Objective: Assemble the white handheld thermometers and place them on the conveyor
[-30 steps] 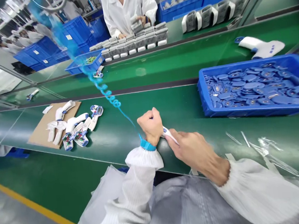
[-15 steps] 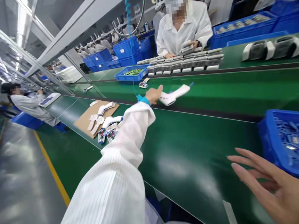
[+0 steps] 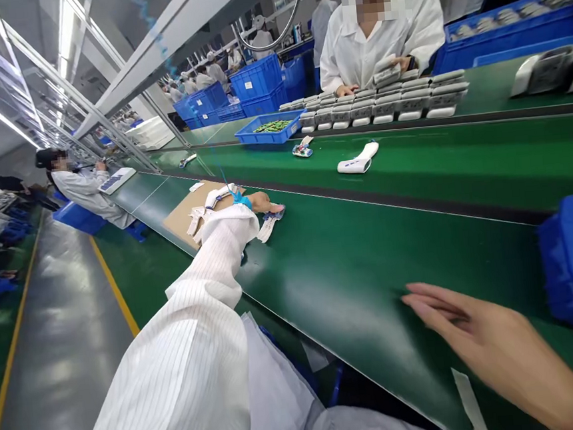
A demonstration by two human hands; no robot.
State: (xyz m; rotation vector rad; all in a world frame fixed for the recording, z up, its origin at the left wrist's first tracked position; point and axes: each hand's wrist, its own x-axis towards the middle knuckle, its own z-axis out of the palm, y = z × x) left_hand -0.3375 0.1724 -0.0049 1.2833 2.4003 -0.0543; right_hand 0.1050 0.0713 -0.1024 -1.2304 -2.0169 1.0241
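From my end I see the left hand (image 3: 264, 202) stretched far out, at the blue-tipped end of a white, bent plastic piece (image 3: 266, 230) on the smooth green table (image 3: 340, 257), just beside a flat brown cardboard sheet (image 3: 179, 214). Its fingers are partly hidden from me, so I cannot tell whether they have closed on the piece. A blue band (image 3: 241, 199) circles that wrist, and the finely ribbed white sleeve (image 3: 187, 344) covers part of the curved white shells (image 3: 196, 217) on the cardboard. I see the right hand (image 3: 482, 338) open, fingers loosely straight and close together, its wrist blurring into the dark corner. Near it, the hard-walled blue bin (image 3: 562, 271) is cut off by the right edge, its contents smeared. Beyond the table, a glossy white gun-shaped thing (image 3: 357, 162) lies on the green belt (image 3: 427, 169).
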